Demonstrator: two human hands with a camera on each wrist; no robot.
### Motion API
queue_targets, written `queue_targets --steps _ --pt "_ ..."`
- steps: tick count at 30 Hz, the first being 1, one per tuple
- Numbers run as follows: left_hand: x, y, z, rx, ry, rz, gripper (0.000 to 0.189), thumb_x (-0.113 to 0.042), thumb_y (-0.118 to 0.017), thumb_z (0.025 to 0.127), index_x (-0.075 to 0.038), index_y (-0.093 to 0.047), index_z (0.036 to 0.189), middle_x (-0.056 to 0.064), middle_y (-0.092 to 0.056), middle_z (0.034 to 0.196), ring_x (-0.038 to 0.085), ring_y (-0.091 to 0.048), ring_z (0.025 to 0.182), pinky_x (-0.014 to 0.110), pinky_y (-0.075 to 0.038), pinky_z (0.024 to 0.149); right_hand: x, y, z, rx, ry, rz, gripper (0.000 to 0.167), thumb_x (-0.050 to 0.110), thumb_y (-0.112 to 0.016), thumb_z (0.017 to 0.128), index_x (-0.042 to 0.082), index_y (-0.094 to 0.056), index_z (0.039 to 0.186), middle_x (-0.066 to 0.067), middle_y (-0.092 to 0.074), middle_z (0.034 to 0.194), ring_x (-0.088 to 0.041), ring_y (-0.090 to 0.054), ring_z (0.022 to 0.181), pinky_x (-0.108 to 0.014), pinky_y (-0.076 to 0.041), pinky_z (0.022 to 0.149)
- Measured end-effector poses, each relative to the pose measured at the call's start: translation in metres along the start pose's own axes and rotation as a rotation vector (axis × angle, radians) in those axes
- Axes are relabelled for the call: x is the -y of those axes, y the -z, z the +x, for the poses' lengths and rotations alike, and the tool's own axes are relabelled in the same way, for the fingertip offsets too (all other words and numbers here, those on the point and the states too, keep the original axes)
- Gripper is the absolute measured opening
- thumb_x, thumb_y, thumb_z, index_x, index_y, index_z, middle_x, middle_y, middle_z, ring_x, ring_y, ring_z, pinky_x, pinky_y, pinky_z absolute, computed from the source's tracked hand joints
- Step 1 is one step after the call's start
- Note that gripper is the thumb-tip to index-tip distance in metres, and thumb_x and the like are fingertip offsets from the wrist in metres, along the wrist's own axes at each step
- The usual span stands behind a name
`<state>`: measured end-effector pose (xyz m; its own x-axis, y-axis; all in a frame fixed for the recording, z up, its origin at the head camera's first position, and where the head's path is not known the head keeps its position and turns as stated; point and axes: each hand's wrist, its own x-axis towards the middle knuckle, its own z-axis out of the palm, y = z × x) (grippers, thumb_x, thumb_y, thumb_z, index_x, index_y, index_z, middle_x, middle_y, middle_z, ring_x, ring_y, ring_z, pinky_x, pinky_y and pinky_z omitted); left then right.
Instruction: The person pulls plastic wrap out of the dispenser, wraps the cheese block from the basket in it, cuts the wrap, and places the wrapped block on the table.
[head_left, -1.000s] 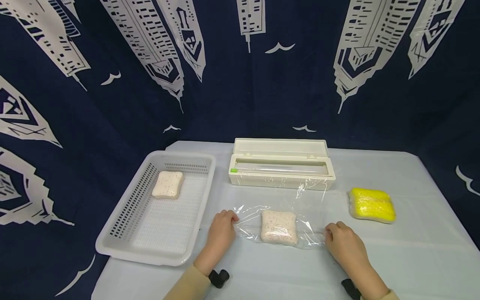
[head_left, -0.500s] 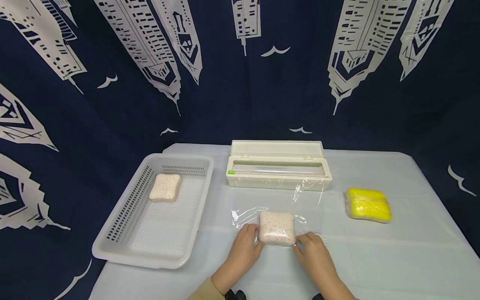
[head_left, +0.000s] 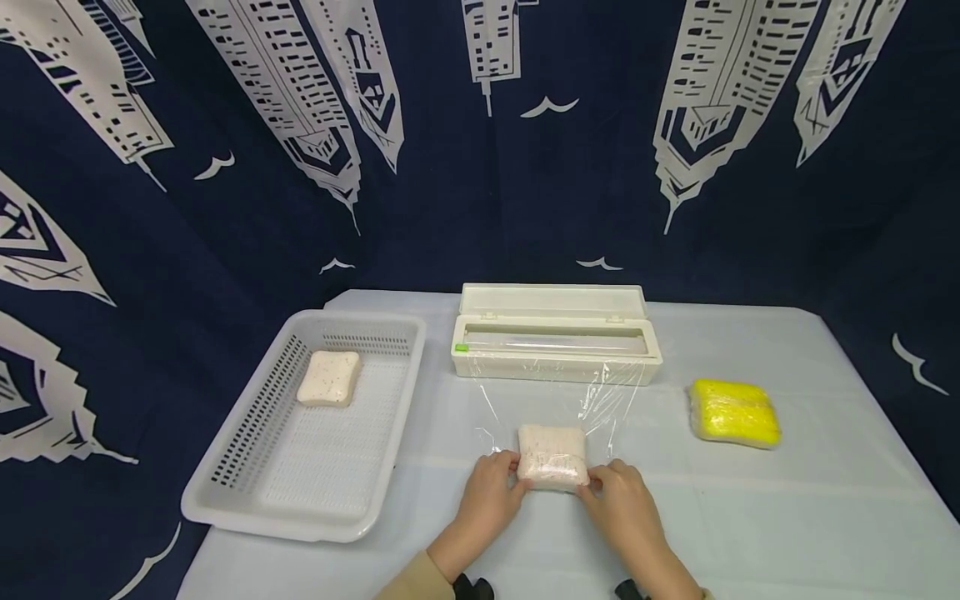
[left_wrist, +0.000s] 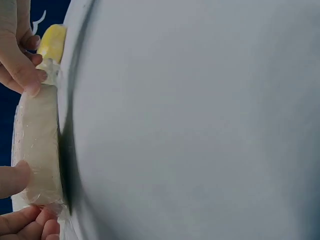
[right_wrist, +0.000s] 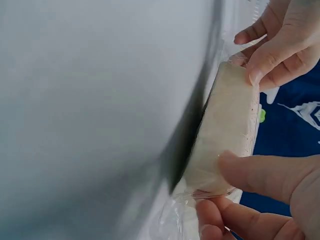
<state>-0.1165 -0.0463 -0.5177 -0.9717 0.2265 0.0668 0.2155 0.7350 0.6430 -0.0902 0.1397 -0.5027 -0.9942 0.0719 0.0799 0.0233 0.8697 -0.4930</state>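
Note:
A pale, speckled, square block (head_left: 552,450) with rounded corners, its exact kind unclear, lies in clear cling film (head_left: 570,404) at the table's middle. My left hand (head_left: 486,498) holds its left end, and my right hand (head_left: 624,503) holds its right end. In the left wrist view a thumb (left_wrist: 14,179) presses the block's near side while fingers curl at the end. The right wrist view has the same grip, with wrinkled film bunched beside the fingers (right_wrist: 240,217). Film runs from the block back to the cream cling film dispenser (head_left: 555,367), whose lid stands up.
A white perforated basket (head_left: 375,500) stands at the left with a similar pale block (head_left: 329,378) inside. A yellow film-wrapped block (head_left: 736,412) lies at the right. Behind the white-covered table (head_left: 787,525) hangs a dark blue patterned cloth (head_left: 487,192).
Both hands have moved inward from the film's outer edges to the block's two ends. The film between block and dispenser now looks drawn tighter. The head view has shifted slightly.

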Motion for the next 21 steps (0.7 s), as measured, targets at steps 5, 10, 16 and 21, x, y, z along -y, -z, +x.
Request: queue_targets --steps 5,10,16,21 --pt "-0.005 0.009 0.01 -0.04 0.001 -0.004 0.04 -0.022 -0.076 0.085 0.0 -0.063 0.114 0.006 -0.07 0.095 0.019 -0.055 0.087 0.026 -0.044 0.069 0.003 0.011 0.01 -0.036 0.022 0.018 0.027 0.017 -0.08 0.078 -0.006 -0.074 0.092 -0.006 -0.059 0.075 -0.019 -0.052 0.072 -0.031 -0.045 0.06" --pt "-0.009 0.016 0.02 -0.061 -0.016 0.0 0.044 -0.02 -0.084 0.077 -0.004 -0.06 0.11 0.002 -0.068 0.093 0.02 -0.054 0.089 0.028 -0.041 0.073 0.004 0.021 0.02 -0.052 0.026 0.047 0.027 0.02 -0.076 0.083 -0.005 -0.073 0.092 -0.009 -0.061 0.079 -0.023 -0.053 0.077 -0.035 -0.045 0.064" --pt "-0.013 0.02 0.036 -0.092 -0.052 0.026 0.04 -0.019 -0.086 0.075 -0.008 -0.061 0.104 0.001 -0.068 0.091 0.019 -0.054 0.09 0.029 -0.039 0.075 0.004 0.026 0.036 -0.072 0.037 0.068 0.027 0.021 -0.07 0.089 -0.005 -0.072 0.09 -0.011 -0.06 0.081 -0.027 -0.053 0.08 -0.038 -0.045 0.068" --pt "-0.015 0.023 0.05 -0.133 -0.078 0.058 0.033 -0.025 -0.08 0.082 -0.006 -0.066 0.104 0.003 -0.071 0.09 0.019 -0.056 0.088 0.027 -0.037 0.072 0.002 0.024 0.048 -0.1 0.061 0.062 0.033 0.029 -0.07 0.091 -0.005 -0.071 0.093 -0.014 -0.062 0.089 -0.03 -0.051 0.085 -0.041 -0.039 0.073"
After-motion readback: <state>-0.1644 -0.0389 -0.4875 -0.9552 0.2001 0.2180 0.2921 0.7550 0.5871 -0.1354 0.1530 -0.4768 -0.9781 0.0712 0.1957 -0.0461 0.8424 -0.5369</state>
